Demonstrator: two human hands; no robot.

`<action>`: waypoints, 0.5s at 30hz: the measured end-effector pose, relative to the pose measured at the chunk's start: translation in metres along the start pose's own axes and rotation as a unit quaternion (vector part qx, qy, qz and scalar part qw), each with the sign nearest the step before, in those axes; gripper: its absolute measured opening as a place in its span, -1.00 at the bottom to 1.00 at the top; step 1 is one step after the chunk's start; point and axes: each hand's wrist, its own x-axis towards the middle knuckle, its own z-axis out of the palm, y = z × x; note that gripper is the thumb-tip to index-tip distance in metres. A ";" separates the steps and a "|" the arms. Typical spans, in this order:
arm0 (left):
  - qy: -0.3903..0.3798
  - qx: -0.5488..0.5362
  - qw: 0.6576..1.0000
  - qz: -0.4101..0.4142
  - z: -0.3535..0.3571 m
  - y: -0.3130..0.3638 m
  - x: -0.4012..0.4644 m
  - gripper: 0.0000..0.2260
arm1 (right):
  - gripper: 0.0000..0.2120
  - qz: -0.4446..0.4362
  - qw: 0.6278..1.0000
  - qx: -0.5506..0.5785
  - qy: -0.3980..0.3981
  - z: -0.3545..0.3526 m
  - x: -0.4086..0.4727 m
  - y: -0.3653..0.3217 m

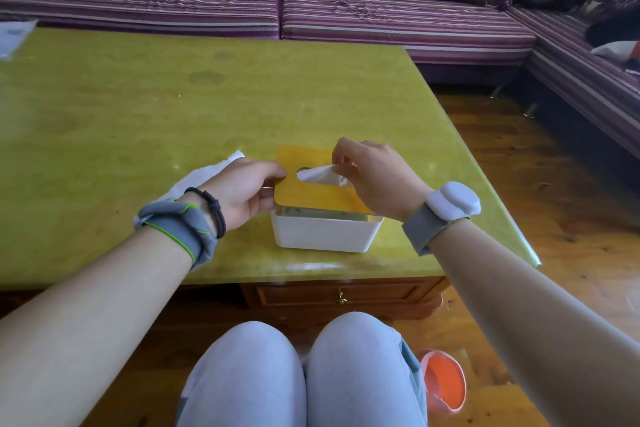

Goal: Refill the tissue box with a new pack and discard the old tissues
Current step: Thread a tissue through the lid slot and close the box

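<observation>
— Hands? Where's the tissue box?
— On the table. Left hand pinches its yellow lid; right hand, grip closed, holds the tissue at the slot.

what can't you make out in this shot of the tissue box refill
Head view only:
- Inside of the white box: hidden by the yellow lid and the box's own wall.
- White tissues on the table: partly behind the left hand.
- Orange bin: contents blurred, cut by the right forearm.
- Paper at the far-left edge: cropped, unreadable.
</observation>
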 end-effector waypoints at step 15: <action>0.028 0.109 0.992 0.055 -0.001 -0.007 0.000 -0.90 | -0.88 0.076 0.993 0.085 0.019 0.011 0.001 0.005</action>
